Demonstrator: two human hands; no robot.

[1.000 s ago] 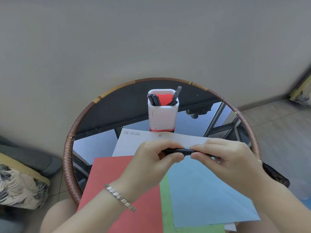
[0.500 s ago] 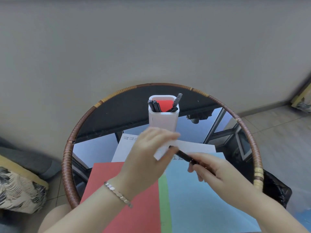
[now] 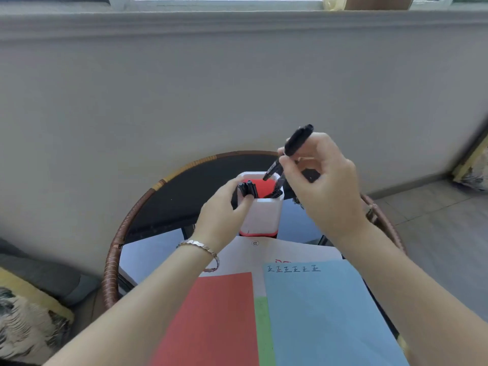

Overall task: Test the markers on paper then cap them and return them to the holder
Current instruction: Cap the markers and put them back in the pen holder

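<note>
A white holder point(image 3: 261, 215) with a red inside and red base stands at the middle of the round table. My left hand point(image 3: 224, 210) grips its left side, thumb on the front wall. Several black markers point(image 3: 248, 188) stand in its left part. My right hand point(image 3: 324, 180) holds a capped black marker point(image 3: 290, 150) tilted, its lower end just above the holder's right rim. Blue paper point(image 3: 324, 313) with a row of black test marks lies in front, beside red paper point(image 3: 211, 320).
The round glass table has a woven rattan rim point(image 3: 116, 249). White paper point(image 3: 277, 249) and a green sheet point(image 3: 262, 328) lie under the coloured sheets. A grey wall is close behind. A patterned cushion point(image 3: 23, 320) sits at the lower left.
Both hands rose from the papers to the holder. My left hand took hold of the holder. My right hand lifted the capped marker up over the holder's opening.
</note>
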